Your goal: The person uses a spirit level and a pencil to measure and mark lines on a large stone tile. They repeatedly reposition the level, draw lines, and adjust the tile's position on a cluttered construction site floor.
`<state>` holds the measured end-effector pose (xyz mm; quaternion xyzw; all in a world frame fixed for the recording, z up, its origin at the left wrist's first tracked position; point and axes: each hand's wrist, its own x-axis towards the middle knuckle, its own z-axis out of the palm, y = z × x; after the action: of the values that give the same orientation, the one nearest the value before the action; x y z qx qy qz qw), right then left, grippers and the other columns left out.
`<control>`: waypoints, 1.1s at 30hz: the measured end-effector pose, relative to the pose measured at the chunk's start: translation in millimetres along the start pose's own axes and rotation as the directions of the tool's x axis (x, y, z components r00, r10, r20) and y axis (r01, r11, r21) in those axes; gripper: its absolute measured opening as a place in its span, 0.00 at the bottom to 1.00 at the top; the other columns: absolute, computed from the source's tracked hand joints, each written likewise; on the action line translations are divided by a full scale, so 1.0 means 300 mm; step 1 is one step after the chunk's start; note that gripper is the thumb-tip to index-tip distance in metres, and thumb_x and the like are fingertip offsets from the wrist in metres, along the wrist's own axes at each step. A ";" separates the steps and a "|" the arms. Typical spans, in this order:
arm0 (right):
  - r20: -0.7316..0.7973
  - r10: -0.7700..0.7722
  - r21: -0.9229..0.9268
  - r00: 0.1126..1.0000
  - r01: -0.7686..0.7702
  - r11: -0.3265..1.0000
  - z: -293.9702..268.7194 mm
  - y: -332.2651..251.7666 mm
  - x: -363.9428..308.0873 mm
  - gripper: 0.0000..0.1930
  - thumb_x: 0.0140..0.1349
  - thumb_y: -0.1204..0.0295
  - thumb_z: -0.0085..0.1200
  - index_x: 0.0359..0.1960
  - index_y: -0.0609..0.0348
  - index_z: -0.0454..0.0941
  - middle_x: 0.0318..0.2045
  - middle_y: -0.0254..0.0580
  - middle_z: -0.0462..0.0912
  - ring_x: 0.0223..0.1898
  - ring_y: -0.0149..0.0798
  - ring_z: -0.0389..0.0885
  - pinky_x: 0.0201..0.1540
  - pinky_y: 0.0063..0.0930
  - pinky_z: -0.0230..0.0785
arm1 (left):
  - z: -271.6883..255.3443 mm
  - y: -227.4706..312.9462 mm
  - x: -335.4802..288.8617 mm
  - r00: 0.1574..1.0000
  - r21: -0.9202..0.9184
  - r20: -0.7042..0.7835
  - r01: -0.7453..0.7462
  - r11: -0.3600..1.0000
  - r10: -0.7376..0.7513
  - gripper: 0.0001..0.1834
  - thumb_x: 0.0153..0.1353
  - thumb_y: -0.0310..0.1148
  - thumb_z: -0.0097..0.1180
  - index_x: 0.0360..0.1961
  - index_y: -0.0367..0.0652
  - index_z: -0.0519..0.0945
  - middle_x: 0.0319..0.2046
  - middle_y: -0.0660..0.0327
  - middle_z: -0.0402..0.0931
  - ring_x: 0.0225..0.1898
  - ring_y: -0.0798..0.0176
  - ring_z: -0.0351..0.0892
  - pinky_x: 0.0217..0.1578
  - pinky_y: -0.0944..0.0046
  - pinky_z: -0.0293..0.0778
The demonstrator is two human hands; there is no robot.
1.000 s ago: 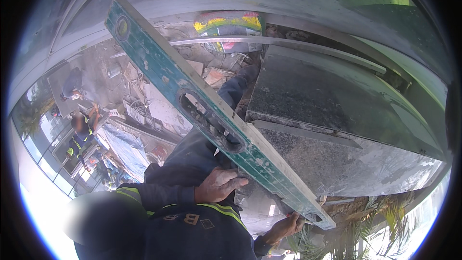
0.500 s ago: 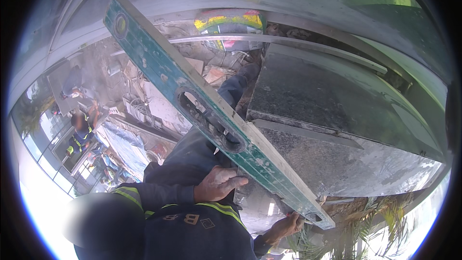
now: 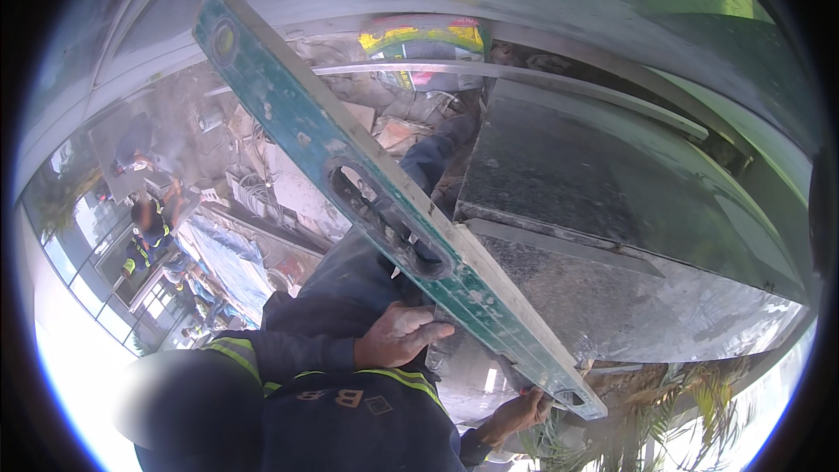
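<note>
A long green spirit level [image 3: 288,122], dusty and with a pale top edge, slants across the view from upper left to lower right. At its lower right end my right hand [image 3: 520,415] is closed round it. Below the level's middle, in front of my torso, is my left hand [image 3: 398,335]. Its fingers are curled, with the tips close to the level's lower edge; what they hold, if anything, is hidden. Right of the level stands a block of dark stone slabs [image 3: 603,175], with a dusty, roughly smeared front face [image 3: 612,306].
A thin pale strip [image 3: 542,79] runs behind the level and along the block's far edge. Beyond it lies a yellow-and-grey bag [image 3: 428,44]. Rubble, cables [image 3: 253,192] and a blue sheet [image 3: 227,262] lie left; co-workers [image 3: 153,227] are farther off. Palm fronds [image 3: 664,419] hang lower right.
The level's upper end and the surroundings have shifted slightly to the right in view. Both hands have stayed almost where they were.
</note>
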<state>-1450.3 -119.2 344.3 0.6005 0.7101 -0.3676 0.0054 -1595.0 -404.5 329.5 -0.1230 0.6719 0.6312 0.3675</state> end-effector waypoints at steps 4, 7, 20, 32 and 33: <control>-0.019 -0.028 0.048 0.999 0.029 0.998 0.027 -0.028 -0.007 0.15 0.69 0.62 0.63 0.41 0.63 0.84 0.31 0.31 0.77 0.34 0.29 0.69 0.40 0.28 0.59 | 0.003 0.011 0.012 0.999 -0.023 -0.031 0.011 1.000 -0.012 0.11 0.72 0.30 0.58 0.50 0.37 0.83 0.33 0.50 0.81 0.31 0.47 0.81 0.32 0.54 0.74; 0.019 -0.023 0.062 1.000 0.022 0.998 0.005 -0.007 0.001 0.15 0.69 0.61 0.63 0.42 0.64 0.84 0.31 0.31 0.78 0.34 0.29 0.69 0.40 0.29 0.60 | 0.006 -0.014 -0.011 0.999 0.005 -0.010 0.042 0.999 -0.042 0.12 0.72 0.31 0.58 0.52 0.38 0.83 0.35 0.49 0.82 0.32 0.46 0.81 0.33 0.54 0.75; 0.040 -0.072 0.022 0.997 0.071 0.997 0.029 -0.055 -0.019 0.15 0.70 0.61 0.62 0.40 0.63 0.82 0.32 0.31 0.78 0.35 0.30 0.71 0.41 0.30 0.61 | 0.001 -0.005 -0.004 0.992 0.139 -0.010 -0.126 0.982 0.129 0.12 0.73 0.33 0.56 0.50 0.37 0.83 0.36 0.49 0.82 0.34 0.45 0.82 0.34 0.53 0.75; -0.004 -0.090 0.013 0.996 0.090 0.996 0.039 -0.080 -0.038 0.12 0.68 0.66 0.60 0.37 0.64 0.83 0.36 0.39 0.81 0.41 0.35 0.76 0.51 0.38 0.64 | -0.164 0.111 0.049 0.969 -0.095 0.071 0.241 0.966 -0.235 0.15 0.73 0.37 0.59 0.49 0.34 0.83 0.33 0.51 0.85 0.34 0.52 0.87 0.34 0.57 0.79; 0.017 -0.071 -0.013 0.997 0.071 0.997 0.031 -0.083 -0.042 0.12 0.68 0.65 0.60 0.35 0.63 0.81 0.34 0.38 0.79 0.40 0.35 0.74 0.49 0.38 0.63 | -0.174 0.109 0.053 0.967 -0.275 0.021 0.251 0.928 -0.255 0.15 0.74 0.37 0.59 0.50 0.34 0.82 0.35 0.53 0.86 0.36 0.55 0.88 0.37 0.59 0.80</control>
<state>-1472.1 -135.2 356.0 0.5718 0.7333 -0.3678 0.0025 -1644.3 -443.0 340.4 -0.2630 0.5589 0.6649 0.4200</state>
